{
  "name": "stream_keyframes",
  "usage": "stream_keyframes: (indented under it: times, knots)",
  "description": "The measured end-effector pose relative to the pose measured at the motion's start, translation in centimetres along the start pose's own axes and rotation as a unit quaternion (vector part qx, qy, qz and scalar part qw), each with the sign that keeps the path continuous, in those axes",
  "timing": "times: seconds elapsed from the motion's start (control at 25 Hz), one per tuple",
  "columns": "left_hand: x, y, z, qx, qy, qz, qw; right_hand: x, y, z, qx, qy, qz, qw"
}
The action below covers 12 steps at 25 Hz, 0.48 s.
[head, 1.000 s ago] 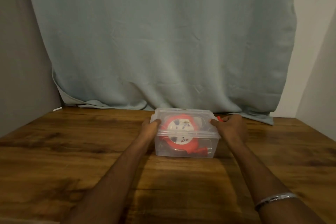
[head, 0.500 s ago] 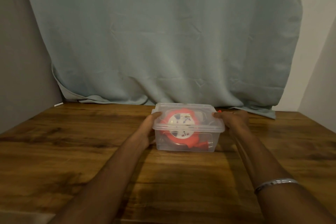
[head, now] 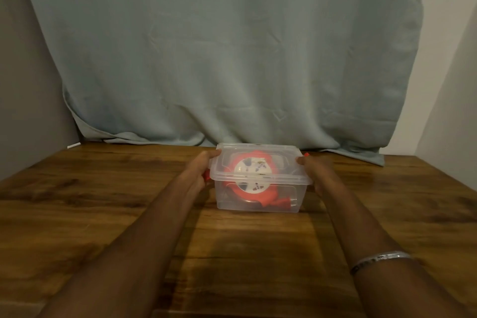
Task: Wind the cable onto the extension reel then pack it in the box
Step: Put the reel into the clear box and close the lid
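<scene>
A clear plastic box (head: 291,200) with its clear lid (head: 284,152) on top stands on the wooden table (head: 103,201), far from me. Inside it lies the red extension reel (head: 254,175) with a white round face, and a red plug end shows at the box's lower right. My left hand (head: 201,170) grips the box's left side, thumb on the lid's edge. My right hand (head: 313,170) grips the right side in the same way. A small red latch (head: 306,154) shows by my right fingers.
A pale blue-grey curtain (head: 232,59) hangs behind the table and its hem rests on the far edge. Walls close in at the left and right. A silver bangle (head: 379,259) sits on my right wrist.
Both hands have slid the box a little farther from me toward the curtain, keeping hold of its sides. The view has tilted slightly.
</scene>
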<state>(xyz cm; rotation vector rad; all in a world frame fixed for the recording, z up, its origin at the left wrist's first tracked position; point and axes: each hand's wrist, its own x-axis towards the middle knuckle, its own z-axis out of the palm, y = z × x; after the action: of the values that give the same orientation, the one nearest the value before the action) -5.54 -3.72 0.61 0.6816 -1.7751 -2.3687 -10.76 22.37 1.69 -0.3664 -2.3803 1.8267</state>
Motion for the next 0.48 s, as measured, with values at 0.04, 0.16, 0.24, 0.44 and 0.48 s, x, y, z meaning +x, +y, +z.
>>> stream_keyframes:
  times: [0.04, 0.16, 0.24, 0.44, 0.48]
  knots:
    - [0.1, 0.0, 0.1, -0.008, 0.017, 0.012, 1.0, -0.2, 0.0, 0.1, -0.091, 0.036, -0.028, 0.995]
    - [-0.2, -0.2, 0.9, -0.014, 0.083, 0.075, 0.994, -1.1, -0.2, 0.3, -0.188, 0.093, -0.059, 0.976]
    - [-0.4, -0.3, 1.0, 0.015, 0.092, 0.109, 0.99, -1.4, -0.3, 0.3, -0.201, 0.084, -0.062, 0.974]
    - [-0.3, -0.6, 1.0, 0.132, 0.109, 0.165, 0.971, -1.9, -0.2, 0.2, -0.196, 0.08, -0.062, 0.975]
    - [-0.1, -0.5, 1.1, 0.156, 0.12, 0.172, 0.965, -2.0, -0.2, 0.2, -0.196, 0.08, -0.061, 0.975]
